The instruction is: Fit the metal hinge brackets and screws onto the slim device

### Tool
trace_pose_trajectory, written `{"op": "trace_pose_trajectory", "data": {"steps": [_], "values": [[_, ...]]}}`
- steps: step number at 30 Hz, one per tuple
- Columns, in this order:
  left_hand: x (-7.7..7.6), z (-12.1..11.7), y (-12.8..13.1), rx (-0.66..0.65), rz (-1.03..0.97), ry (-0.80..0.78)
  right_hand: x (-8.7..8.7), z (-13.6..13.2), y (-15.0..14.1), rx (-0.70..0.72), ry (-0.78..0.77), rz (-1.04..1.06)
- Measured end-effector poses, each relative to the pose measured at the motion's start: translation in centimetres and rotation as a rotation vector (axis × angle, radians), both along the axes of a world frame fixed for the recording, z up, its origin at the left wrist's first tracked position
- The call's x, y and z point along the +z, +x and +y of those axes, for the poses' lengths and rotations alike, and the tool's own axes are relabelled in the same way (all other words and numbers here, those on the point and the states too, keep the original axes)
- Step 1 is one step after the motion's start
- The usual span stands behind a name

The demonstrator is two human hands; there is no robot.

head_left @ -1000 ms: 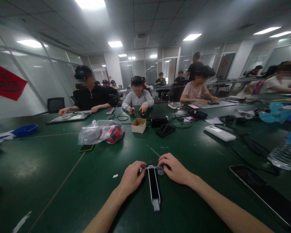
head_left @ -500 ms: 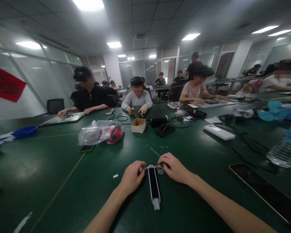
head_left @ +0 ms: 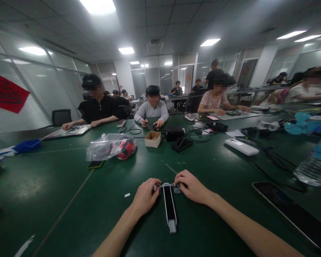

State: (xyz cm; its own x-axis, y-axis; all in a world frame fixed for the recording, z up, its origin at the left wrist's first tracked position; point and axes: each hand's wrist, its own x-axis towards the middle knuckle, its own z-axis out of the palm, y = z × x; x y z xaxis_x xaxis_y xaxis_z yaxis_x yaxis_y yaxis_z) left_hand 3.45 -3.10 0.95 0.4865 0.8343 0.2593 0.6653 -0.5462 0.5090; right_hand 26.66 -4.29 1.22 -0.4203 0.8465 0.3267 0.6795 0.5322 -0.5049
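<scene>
On the green table in front of me lies a long, narrow piece with a black top and white edges point(head_left: 169, 205), its light-grey end towards me. Small grey metal-looking parts stick out on both sides of its far end. My left hand point(head_left: 146, 194) has its fingers closed around the left-hand part, mostly hidden by them. With curled fingers my right hand point(head_left: 191, 185) grips the right-hand grey part point(head_left: 177, 189), which shows beneath the fingertips. What kind of thing this is, I cannot make out.
A small open box point(head_left: 153, 140), a clear plastic bag with red items point(head_left: 112, 147) and a green-edged phone point(head_left: 95, 164) lie beyond my hands. To the right are a white device point(head_left: 241, 146), a large phone point(head_left: 291, 214) and a water bottle point(head_left: 317, 164). Several people sit around the table.
My hands and the long piece have barely moved. Across the table, the person in black on the left has shifted slightly.
</scene>
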Motion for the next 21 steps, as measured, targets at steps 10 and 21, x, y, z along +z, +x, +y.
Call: {"op": "trace_pose_trajectory", "data": {"steps": [10, 21], "values": [[-0.2, 0.1, -0.2, -0.006, -0.029, 0.004, -1.0, 2.8, 4.0, -0.312, 0.025, -0.079], [0.3, -0.3, -0.1, 0.015, -0.011, -0.005, -0.9, 2.6, 2.8, -0.268, -0.039, -0.165]]}}
